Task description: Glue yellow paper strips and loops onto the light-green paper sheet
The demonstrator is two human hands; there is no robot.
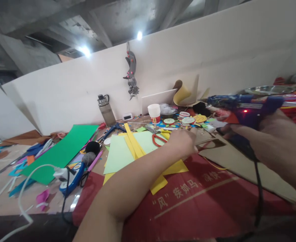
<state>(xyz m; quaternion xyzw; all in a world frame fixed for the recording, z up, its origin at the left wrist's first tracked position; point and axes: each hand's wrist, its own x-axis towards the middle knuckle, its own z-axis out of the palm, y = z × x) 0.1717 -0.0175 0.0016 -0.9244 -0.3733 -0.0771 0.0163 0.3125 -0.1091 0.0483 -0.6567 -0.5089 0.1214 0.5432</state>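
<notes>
My right hand [276,137] is closed round a blue hot glue gun [241,104]. The gun is held level above the table with its nozzle pointing left and a red light glowing on its body. Its black cord [259,181] hangs down to the table. My left hand [183,141] reaches across the table, fingers curled on the near edge of a brown cardboard piece [213,143], right under the gun's nozzle. Red-handled scissors [159,139] lie just left of that hand.
Pale green paper [120,153], yellow strips [134,143] and a green sheet [62,151] lie to the left on a red banner [200,198]. A second blue glue gun [73,174] rests at the near left. A water bottle [106,109], paper cup [154,114] and round badges [188,120] stand by the white board.
</notes>
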